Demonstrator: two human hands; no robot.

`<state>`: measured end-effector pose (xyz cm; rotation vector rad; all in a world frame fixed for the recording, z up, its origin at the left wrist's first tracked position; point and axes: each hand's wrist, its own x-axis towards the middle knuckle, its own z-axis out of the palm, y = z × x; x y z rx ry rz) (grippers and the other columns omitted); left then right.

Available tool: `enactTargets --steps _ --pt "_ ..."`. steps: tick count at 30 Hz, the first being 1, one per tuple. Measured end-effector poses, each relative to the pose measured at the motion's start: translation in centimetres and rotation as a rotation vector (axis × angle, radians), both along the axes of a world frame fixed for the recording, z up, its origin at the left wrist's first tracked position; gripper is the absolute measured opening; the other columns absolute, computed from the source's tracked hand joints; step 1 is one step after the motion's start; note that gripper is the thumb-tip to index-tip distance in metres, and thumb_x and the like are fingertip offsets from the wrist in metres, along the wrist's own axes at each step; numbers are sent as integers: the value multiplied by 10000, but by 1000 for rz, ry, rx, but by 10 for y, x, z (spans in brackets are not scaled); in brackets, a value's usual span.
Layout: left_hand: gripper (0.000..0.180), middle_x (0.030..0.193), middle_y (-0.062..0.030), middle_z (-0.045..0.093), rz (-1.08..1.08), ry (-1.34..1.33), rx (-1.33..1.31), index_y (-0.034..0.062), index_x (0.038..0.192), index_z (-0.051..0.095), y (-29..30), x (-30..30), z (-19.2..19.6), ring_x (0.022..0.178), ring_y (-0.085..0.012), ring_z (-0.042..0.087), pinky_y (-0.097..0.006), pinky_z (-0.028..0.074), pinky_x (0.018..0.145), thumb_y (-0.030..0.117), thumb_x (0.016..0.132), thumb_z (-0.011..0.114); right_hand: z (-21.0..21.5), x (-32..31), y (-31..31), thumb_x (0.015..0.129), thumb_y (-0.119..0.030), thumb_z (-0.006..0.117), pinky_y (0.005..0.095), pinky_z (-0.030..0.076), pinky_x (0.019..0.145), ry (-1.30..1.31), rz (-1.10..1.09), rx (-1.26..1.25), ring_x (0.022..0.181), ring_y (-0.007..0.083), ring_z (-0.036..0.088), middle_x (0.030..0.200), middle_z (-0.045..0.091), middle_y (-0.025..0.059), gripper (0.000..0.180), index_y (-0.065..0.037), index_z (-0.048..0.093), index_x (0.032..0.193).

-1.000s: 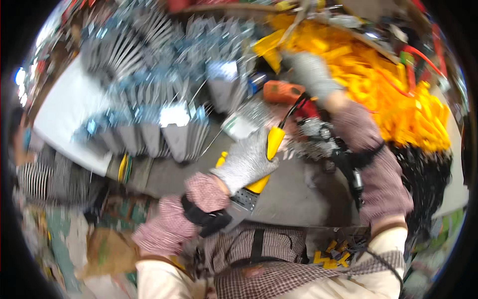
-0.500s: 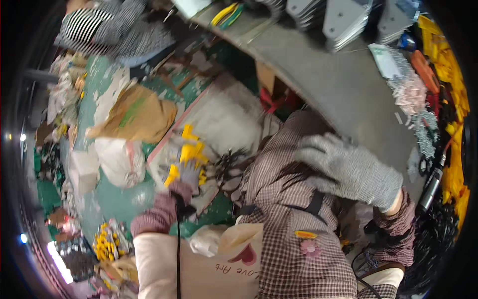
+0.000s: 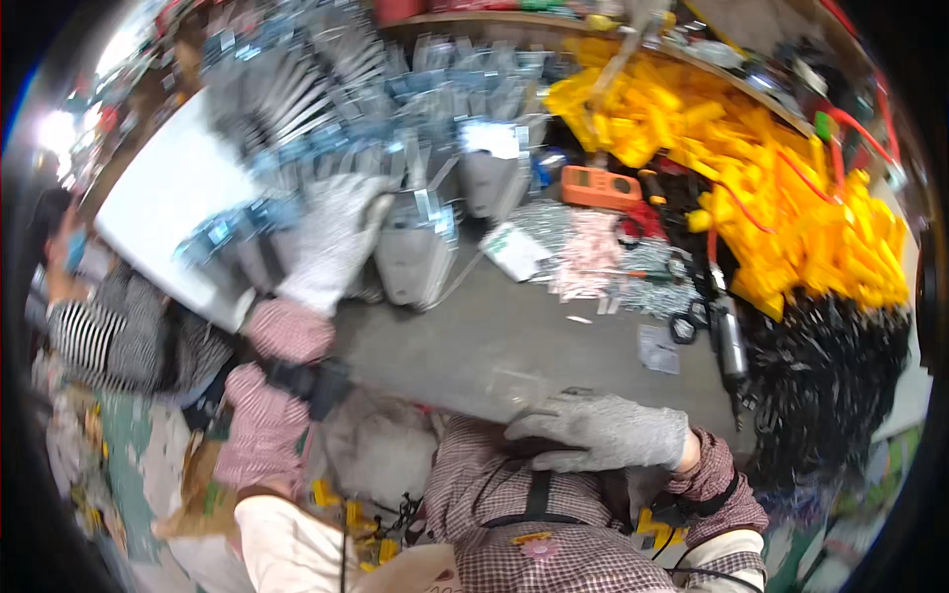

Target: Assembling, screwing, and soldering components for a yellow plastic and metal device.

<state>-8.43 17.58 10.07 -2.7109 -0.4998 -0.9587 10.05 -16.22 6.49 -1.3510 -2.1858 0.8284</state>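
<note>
My left hand [image 3: 331,242], in a light grey knit glove, reaches across the table among stacks of grey metal plates with bluish film. One grey plate stack [image 3: 410,262] stands just right of it. Motion blurs its fingers, and whether they grip a plate does not show. My right hand [image 3: 603,433], in a grey glove, lies over my lap at the table's near edge. Its fingers are stretched toward the left, with nothing visible in them. The checked apron [image 3: 534,499] is beneath it.
The grey tabletop [image 3: 445,356] holds small screws [image 3: 647,282], pink pieces [image 3: 588,257], an orange box-shaped device [image 3: 600,188] and a power screwdriver [image 3: 730,336]. Yellow parts [image 3: 820,237] and black strips [image 3: 820,385] heap at the right. Another person's striped sleeve [image 3: 84,336] is at far left.
The view has swung up from the floor to the table. My left hand has gone from low beside yellow parts up to the plate stacks. The right stays near my lap.
</note>
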Motion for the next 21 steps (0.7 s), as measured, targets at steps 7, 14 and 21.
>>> enactTargets --steps 7,14,21 --pt "442 846 -114 595 -106 343 -126 65 1293 641 -170 69 -27 847 -314 580 -452 449 891 89 853 645 0 95 -62 963 -238 633 416 544 801 -54 -1007 -67 883 349 707 890 707 212 234 -29 690 1049" --pt "436 1195 -140 581 -482 423 -304 98 1153 689 -169 86 -78 1119 -365 564 -522 376 1074 410 849 715 -24 168 -28 914 -108 592 458 534 803 -617 -1003 278 964 364 680 994 683 191 174 -48 633 1072" --pt "883 1477 -228 404 -330 223 -846 39 1462 440 -212 81 -127 1317 -432 482 -444 449 1085 320 750 881 -26 181 -7 881 -60 628 446 542 777 -370 -1130 227 908 372 671 970 670 184 171 -37 588 1045"
